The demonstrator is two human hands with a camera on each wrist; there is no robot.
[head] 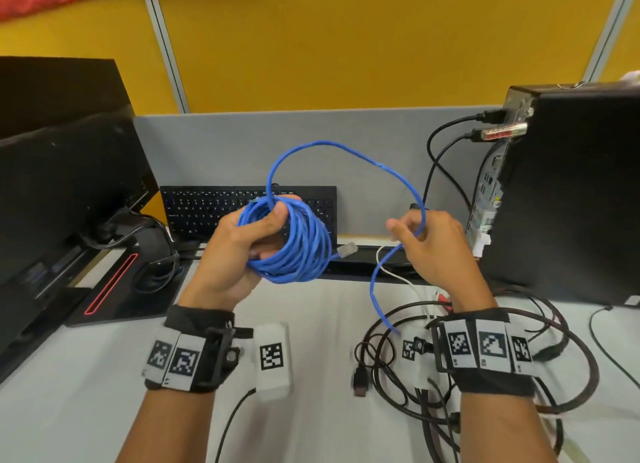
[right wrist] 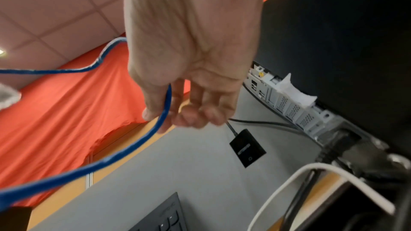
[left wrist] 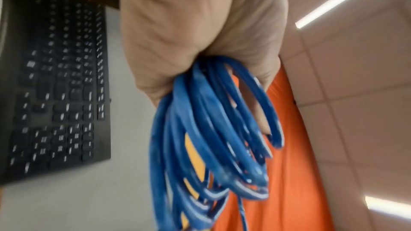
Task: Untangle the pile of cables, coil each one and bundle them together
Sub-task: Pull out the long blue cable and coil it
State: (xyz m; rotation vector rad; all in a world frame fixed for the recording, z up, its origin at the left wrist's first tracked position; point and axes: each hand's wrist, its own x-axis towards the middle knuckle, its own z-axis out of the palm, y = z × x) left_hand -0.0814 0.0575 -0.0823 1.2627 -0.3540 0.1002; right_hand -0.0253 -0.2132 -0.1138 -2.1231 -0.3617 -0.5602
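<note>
**Blue cable half coiled above the desk**

Yellow partition panels and a grey divider close off the back of a pale desk (head: 311, 324), where a black keyboard (head: 207, 209) leans against the divider, a dark monitor (head: 62, 192) fills the left edge and a black computer tower (head: 571, 192) stands at the right edge with several leads plugged into its rear.

Above the middle of the desk the left hand (head: 239, 254) grips a thick coil of blue cable (head: 301, 248), thumb across the top and fingers curled through the loops. A clear plug (head: 347, 249) pokes out of the coil's right side. From the coil a single blue strand arches up and over to the right hand (head: 433, 248), which holds it loosely, fingers curled round it; the right wrist view shows the strand running between thumb and fingers. Below that hand the strand drops toward the desk's near right part and ends among a pile of dark cables (head: 485, 376), tangled there with a white cable (head: 398, 275). Marker-tagged bands wrap both wrists.
</note>
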